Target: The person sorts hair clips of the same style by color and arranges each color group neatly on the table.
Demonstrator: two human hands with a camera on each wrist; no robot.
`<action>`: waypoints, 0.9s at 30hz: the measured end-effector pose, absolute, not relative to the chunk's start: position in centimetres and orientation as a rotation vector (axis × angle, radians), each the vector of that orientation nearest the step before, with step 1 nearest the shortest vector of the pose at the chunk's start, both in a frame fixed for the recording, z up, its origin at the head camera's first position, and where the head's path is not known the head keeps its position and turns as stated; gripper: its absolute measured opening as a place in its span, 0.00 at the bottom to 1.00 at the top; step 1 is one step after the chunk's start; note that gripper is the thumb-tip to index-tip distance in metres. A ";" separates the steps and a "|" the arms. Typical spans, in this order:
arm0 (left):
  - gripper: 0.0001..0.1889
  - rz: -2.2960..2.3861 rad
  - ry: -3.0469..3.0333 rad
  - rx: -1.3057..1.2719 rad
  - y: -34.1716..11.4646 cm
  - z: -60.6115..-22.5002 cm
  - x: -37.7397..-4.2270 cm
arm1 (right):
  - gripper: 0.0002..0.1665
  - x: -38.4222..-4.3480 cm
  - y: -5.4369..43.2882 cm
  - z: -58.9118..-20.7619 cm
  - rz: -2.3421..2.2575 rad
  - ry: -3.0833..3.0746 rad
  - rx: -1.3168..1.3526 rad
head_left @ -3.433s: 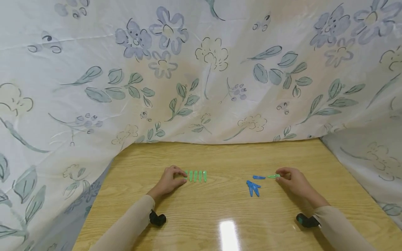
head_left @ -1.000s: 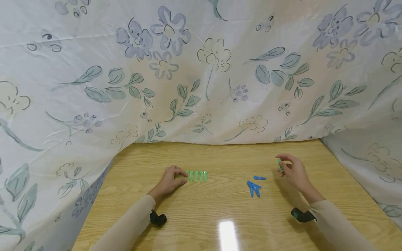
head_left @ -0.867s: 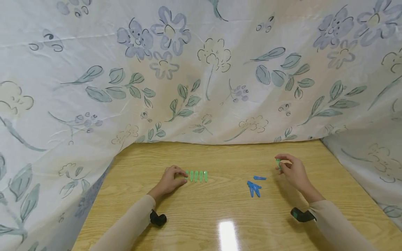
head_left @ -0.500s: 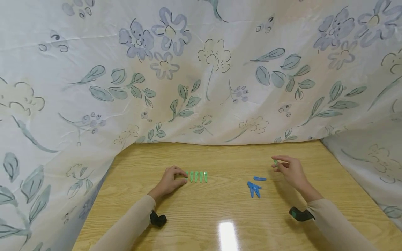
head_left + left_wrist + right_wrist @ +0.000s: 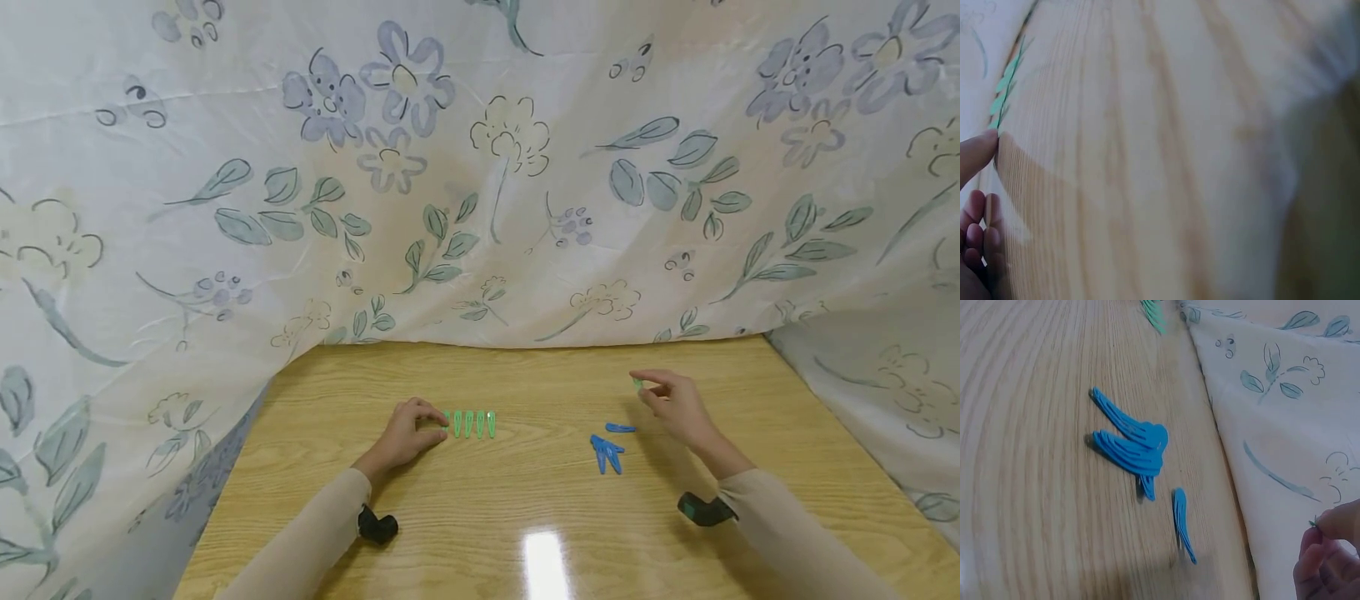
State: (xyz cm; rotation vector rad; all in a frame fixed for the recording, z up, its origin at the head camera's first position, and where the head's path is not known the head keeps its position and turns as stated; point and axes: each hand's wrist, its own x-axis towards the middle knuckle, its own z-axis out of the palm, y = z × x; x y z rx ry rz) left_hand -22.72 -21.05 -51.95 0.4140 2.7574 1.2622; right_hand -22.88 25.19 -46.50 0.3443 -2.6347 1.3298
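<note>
My left hand (image 5: pixel 408 432) rests on the table, thumb and forefinger at the two ends of the leftmost green hair clip (image 5: pixel 447 423). To its right, several more green snap hair clips (image 5: pixel 480 424) lie upright side by side in a row. Raised over the table's right side, my right hand (image 5: pixel 677 408) pinches another green hair clip (image 5: pixel 638 384) between thumb and forefinger. Only a small green tip (image 5: pixel 1314 523) of it shows in the right wrist view. Below this hand, a pile of blue hair clips (image 5: pixel 606 452) overlaps, and a single blue clip (image 5: pixel 620 428) lies just behind.
The wooden table (image 5: pixel 450 533) has a bright light reflection (image 5: pixel 545 562) near its front. A floral cloth (image 5: pixel 480 267) hangs along the table's back and sides. Both wrists carry a black camera (image 5: pixel 377 525) beside beige sleeves.
The right hand has picked up the green hair clip that lay right of the single blue clip, raised it and moved leftward with it. My left hand stays at the row.
</note>
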 end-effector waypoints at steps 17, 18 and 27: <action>0.05 1.233 2.791 0.395 -20.6 -52.3 -21.8 | 0.21 -23.2 22.7 -47.3 1.491 -2.642 0.420; 0.05 1.233 2.792 0.394 -20.5 -52.3 -21.7 | 0.21 -23.2 22.5 -47.3 1.501 -2.639 0.426; 0.04 1.245 2.787 0.379 -20.4 -51.9 -21.3 | 0.21 -22.9 20.1 -47.7 1.623 -2.633 0.485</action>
